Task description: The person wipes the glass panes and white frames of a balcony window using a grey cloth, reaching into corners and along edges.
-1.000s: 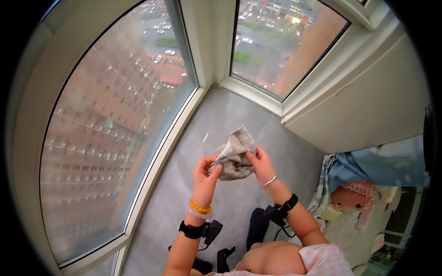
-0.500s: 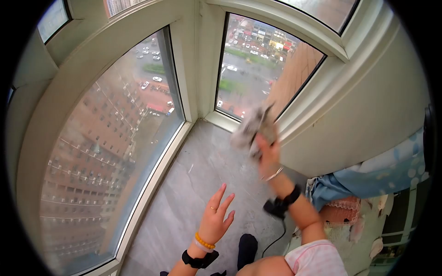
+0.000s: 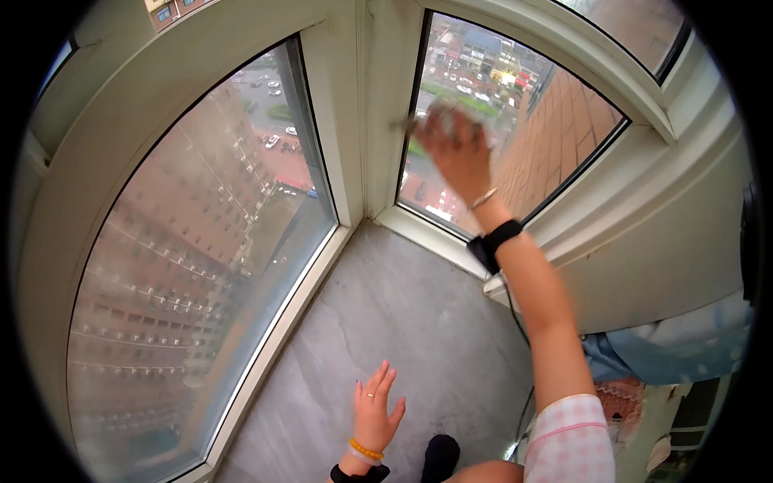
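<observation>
My right hand (image 3: pixel 457 149) is up against the glass of the right-hand window (image 3: pixel 555 133), blurred by motion. A grey cloth (image 3: pixel 401 125) is in its grip, mostly hidden behind the hand, with a bit showing at the left. A bracelet and a black wrist strap (image 3: pixel 501 239) with a cable circle that arm. Low in the view, my left hand (image 3: pixel 377 410) hovers over the grey floor, fingers spread and nothing in them. It wears a ring and a yellow bead bracelet (image 3: pixel 366 451).
A tall window (image 3: pixel 201 266) in a pale frame rises on the left and meets the other at a corner post (image 3: pixel 362 113). Grey marbled floor (image 3: pixel 346 322) lies below, with my dark-socked foot (image 3: pixel 440 459). Blue fabric (image 3: pixel 644 354) hangs at the right; a cable (image 3: pixel 519 318) trails down.
My right hand has moved up with the cloth, from in front of the window's lower edge onto the glass. My left hand stays low and open. The camera view has shifted slightly.
</observation>
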Demonstrator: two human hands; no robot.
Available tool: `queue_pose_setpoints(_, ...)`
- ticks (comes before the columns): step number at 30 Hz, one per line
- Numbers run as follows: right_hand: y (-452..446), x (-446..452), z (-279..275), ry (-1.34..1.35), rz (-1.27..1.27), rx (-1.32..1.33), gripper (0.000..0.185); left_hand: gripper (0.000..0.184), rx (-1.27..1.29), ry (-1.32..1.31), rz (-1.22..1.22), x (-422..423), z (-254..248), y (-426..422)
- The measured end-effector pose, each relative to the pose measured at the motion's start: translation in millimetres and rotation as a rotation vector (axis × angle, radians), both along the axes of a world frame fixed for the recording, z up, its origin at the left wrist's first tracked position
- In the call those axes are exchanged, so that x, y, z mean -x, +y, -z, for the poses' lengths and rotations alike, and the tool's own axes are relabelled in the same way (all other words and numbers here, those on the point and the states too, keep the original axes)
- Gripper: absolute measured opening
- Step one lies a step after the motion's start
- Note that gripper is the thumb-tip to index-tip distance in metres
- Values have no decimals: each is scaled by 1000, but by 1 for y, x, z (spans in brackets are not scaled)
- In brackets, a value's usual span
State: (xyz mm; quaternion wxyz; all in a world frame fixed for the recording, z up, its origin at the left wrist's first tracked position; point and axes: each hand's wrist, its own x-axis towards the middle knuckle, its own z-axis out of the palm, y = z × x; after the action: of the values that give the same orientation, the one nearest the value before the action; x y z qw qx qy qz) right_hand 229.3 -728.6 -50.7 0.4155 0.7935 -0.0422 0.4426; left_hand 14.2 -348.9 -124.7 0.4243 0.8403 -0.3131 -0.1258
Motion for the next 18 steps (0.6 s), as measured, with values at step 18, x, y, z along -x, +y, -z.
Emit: queue_pose_setpoints(18, 10, -31, -124, -428, -449, -148, 62, 67, -173, 41, -89, -13, 31, 40)
